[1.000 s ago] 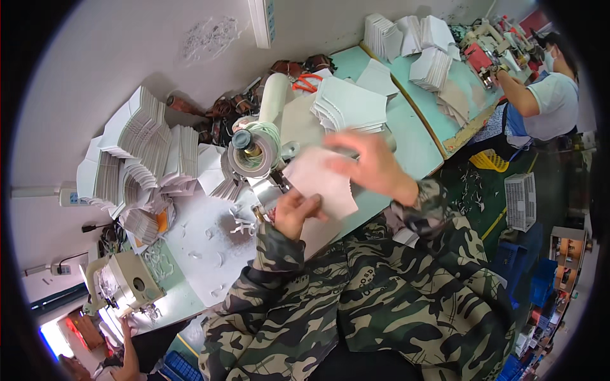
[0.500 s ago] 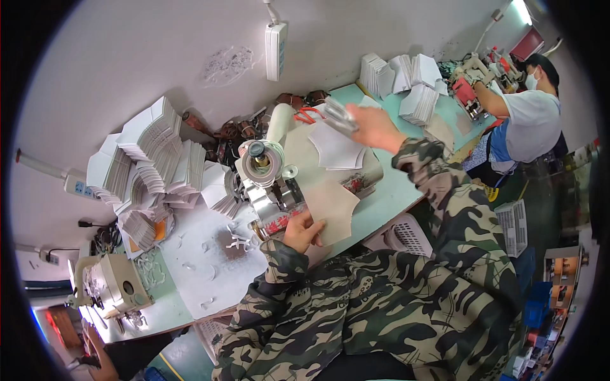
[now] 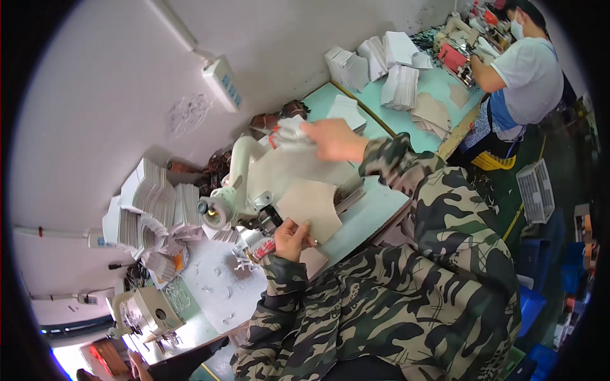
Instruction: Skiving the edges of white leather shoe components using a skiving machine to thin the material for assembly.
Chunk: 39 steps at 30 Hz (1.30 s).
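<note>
My left hand [image 3: 292,240] pinches the near edge of a flat beige cut piece [image 3: 312,204] with curved sides, thumb on top. That piece lies just right of the needle end of a cream sewing machine [image 3: 243,162]. My right hand [image 3: 335,138] is raised beyond the piece, its fingers closed round a shiny grey, partly clear object [image 3: 292,132]. Motion blurs this object, and its kind cannot be made out. Just past my right hand, white cut pieces [image 3: 347,112] lie on the table. A second beige piece [image 3: 312,260] shows partly beside my left wrist.
Tall stacks of white pieces [image 3: 147,190] stand left of the machine; more stacks [image 3: 401,86] stand at the far right. Another sewing machine [image 3: 145,311] is at lower left. A co-worker [image 3: 530,79] sits at a machine on the right. A power strip [image 3: 221,84] hangs on the wall.
The view has turned, so machine and wall strip sit lower and further left. My right hand has shifted left in the picture with the shiny object. My left hand still pinches the beige piece.
</note>
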Each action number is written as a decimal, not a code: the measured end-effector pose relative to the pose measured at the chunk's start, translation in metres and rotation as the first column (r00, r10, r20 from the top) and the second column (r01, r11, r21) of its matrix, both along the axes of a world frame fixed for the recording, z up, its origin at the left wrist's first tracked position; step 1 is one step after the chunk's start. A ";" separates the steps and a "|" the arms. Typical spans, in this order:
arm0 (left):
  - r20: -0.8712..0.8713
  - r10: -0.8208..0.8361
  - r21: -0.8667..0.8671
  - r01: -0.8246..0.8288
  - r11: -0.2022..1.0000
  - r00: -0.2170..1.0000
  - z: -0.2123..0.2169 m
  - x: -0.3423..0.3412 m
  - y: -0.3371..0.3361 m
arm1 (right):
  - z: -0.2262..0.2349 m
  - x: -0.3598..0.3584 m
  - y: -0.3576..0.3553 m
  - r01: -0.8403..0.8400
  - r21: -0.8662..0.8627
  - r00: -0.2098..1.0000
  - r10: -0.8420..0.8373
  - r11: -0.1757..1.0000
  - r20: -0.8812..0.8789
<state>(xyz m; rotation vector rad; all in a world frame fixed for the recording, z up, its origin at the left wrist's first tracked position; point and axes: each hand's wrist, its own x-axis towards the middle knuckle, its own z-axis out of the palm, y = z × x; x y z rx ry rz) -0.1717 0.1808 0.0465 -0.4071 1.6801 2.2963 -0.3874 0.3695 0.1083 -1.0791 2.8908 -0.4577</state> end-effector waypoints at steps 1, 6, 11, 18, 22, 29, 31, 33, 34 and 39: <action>-0.001 0.005 -0.013 -0.005 1.000 1.000 0.005 -0.004 -0.001 | 0.030 -0.003 0.004 0.049 0.026 0.996 -0.050 0.998 0.070; 0.056 0.089 0.061 -0.092 0.994 0.994 -0.016 -0.012 0.000 | 0.030 0.009 0.027 -0.004 -0.016 0.977 0.007 1.000 0.211; 0.150 0.321 0.166 -0.344 0.924 0.935 -0.004 -0.030 -0.003 | 0.029 0.044 0.114 0.498 -0.698 0.539 0.447 0.514 0.714; 0.275 0.339 0.104 -0.379 0.920 0.900 -0.021 -0.067 -0.006 | -0.157 0.100 0.207 0.833 -0.215 0.503 -0.537 0.509 0.678; 0.049 0.119 -0.388 -0.090 0.917 0.992 0.014 -0.010 -0.004 | -0.096 0.106 0.159 0.626 -0.408 0.709 -0.703 0.664 -0.057; 0.154 -0.582 -0.988 0.140 -0.069 0.799 -0.092 0.090 -0.065 | -0.058 0.090 -0.054 0.031 -0.295 0.977 -0.091 0.955 -0.190; 0.065 -0.588 -0.984 0.149 0.095 0.806 -0.092 0.104 -0.075 | -0.067 0.060 -0.079 0.140 -0.178 0.986 -0.154 0.974 -0.065; -0.038 -0.653 -0.981 0.097 0.169 0.757 -0.085 0.085 -0.063 | -0.046 0.030 -0.056 0.352 -0.022 0.935 -0.353 0.936 -0.027; -0.072 -0.667 -0.973 0.096 0.211 0.741 -0.085 0.086 -0.066 | -0.048 0.018 -0.057 0.318 0.002 0.941 -0.316 0.948 0.119; -0.192 -0.617 -0.957 -0.008 0.289 0.763 -0.089 0.093 -0.063 | -0.060 0.002 -0.044 0.243 -0.265 0.938 -0.157 0.933 0.308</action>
